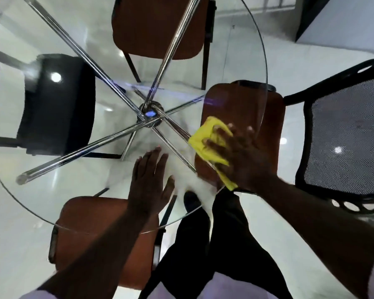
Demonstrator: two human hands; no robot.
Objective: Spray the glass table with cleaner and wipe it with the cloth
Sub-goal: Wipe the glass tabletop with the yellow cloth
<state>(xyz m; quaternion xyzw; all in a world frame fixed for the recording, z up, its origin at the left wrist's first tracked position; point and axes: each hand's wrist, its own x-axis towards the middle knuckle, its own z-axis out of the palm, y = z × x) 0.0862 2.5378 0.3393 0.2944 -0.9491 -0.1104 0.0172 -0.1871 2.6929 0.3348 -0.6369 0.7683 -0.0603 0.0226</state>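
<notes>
Work the yellow cloth [203,141] in overlapping passes toward the near rim of the glass table [73,190]. Press evenly so the hazy patch [192,184] between your hands, likely cleaner, leaves no streaks. Your right hand [244,157] lies spread, fingers nearly straight, pressing the cloth onto the glass near the right edge. Your left hand [149,182] rests flat by the near edge, fingers together, holding nothing.
</notes>
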